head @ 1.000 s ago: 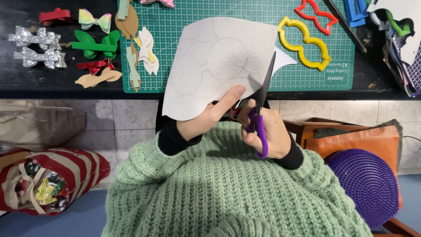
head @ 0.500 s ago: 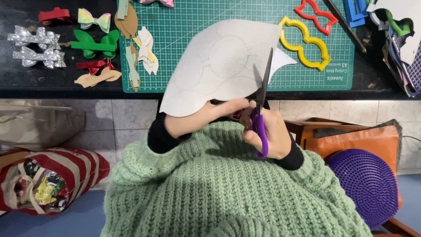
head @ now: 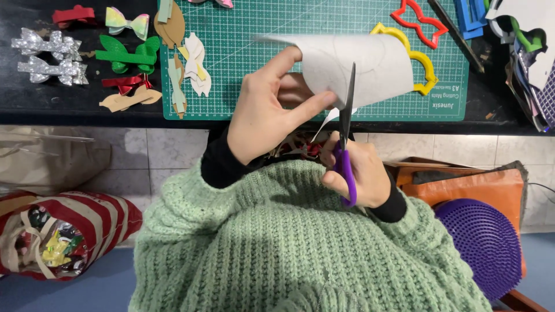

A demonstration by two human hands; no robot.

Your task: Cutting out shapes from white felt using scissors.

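My left hand point(head: 267, 107) pinches a pale grey sheet point(head: 373, 69) with faint traced curves, bent over so it curls above the green cutting mat point(head: 277, 34). My right hand point(head: 355, 170) grips purple-handled scissors point(head: 346, 133), blades pointing up into the sheet's lower edge. A thin cut strip hangs by the blades. Both hands are over my green knitted sweater, just in front of the black table edge.
Bows in silver point(head: 46, 55), green point(head: 127, 55) and red point(head: 74, 14) lie on the black table at left. Yellow point(head: 425, 63) and red point(head: 419, 23) bow templates rest on the mat. A striped bag point(head: 75, 225) sits lower left, a purple studded cushion point(head: 483, 245) at right.
My left hand rose from beneath the sheet and turned it, so the flat sheet now curls over and sits further right. The scissors stayed in about the same place.
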